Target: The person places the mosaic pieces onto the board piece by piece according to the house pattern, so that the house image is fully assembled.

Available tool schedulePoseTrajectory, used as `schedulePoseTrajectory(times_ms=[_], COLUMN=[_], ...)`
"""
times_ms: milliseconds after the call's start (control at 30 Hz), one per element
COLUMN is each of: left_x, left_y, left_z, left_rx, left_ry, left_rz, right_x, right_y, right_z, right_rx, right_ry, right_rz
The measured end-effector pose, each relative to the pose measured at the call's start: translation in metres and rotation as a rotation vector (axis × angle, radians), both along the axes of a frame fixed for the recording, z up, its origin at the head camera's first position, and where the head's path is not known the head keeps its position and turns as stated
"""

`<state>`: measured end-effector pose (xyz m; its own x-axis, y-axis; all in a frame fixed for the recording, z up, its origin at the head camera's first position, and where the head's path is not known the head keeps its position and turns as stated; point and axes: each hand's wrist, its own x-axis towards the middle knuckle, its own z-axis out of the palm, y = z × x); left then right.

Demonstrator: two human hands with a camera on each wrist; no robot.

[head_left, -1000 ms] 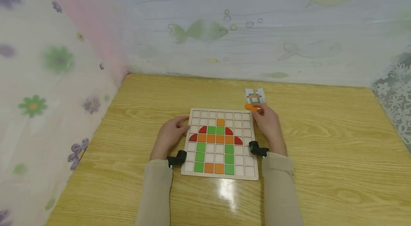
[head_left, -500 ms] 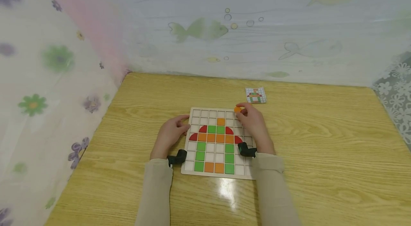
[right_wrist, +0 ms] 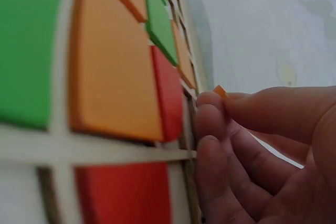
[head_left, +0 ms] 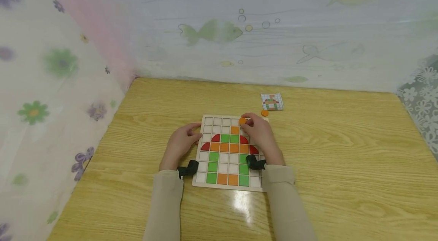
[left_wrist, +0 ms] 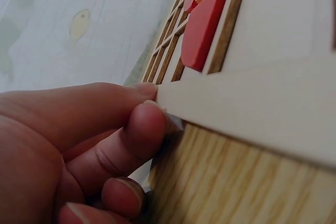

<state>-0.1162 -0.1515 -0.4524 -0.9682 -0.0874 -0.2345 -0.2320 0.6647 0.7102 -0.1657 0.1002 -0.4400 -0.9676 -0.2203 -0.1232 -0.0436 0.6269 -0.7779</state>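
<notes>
A wooden grid board lies on the table with green, orange and red tiles in some squares. My right hand pinches an orange round piece between thumb and fingertips, over the board's far part, just right of the top orange square tile. In the right wrist view only a sliver of the orange piece shows between the fingers. My left hand rests its fingertips against the board's left edge; the left wrist view shows the fingertips right at the rim, near a red tile.
A second orange round piece lies beyond the board's far right corner. Just behind it is a small pattern card with a coloured grid. The wooden table meets a wall with fish drawings at the back and a flowered covering on the left.
My right hand has moved left from the two orange round pieces to over the board, carrying one of them; the other stays by the card. My left hand keeps its place.
</notes>
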Motion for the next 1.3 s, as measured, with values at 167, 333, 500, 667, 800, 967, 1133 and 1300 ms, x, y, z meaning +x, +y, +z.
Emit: schedulePoseTrajectory(times_ms=[167, 333, 500, 667, 800, 967, 1133, 1300], left_x=[0.0, 0.0, 0.001, 0.001, 0.001, 0.001, 0.0, -0.001], left_y=[-0.001, -0.001, 0.0, 0.0, 0.0, 0.0, -0.001, 0.0], left_z=[-0.002, -0.002, -0.002, 0.0, 0.001, 0.001, -0.001, -0.004], left_rx=[-0.003, 0.004, 0.017, 0.019, 0.016, 0.011, 0.0, 0.009], left_ry=[0.0, 0.0, -0.006, -0.002, -0.001, -0.001, 0.005, -0.005], left_rz=[0.001, 0.008, 0.014, 0.015, 0.009, 0.013, 0.015, 0.018], right_x=[0.0, -0.002, -0.006, -0.007, -0.008, -0.008, -0.009, -0.009], right_y=[-0.003, -0.005, -0.008, -0.011, -0.013, -0.015, -0.018, -0.018], right_z=[-0.003, -0.003, -0.003, -0.002, -0.001, -0.001, -0.001, -0.002], right_rx=[0.0, 0.017, 0.07, 0.116, 0.143, 0.155, 0.191, 0.216], right_ry=[-0.008, 0.004, -0.008, -0.012, -0.016, -0.011, 0.012, 0.033], right_rz=[-0.021, -0.019, 0.005, 0.026, 0.041, 0.041, 0.041, 0.038])
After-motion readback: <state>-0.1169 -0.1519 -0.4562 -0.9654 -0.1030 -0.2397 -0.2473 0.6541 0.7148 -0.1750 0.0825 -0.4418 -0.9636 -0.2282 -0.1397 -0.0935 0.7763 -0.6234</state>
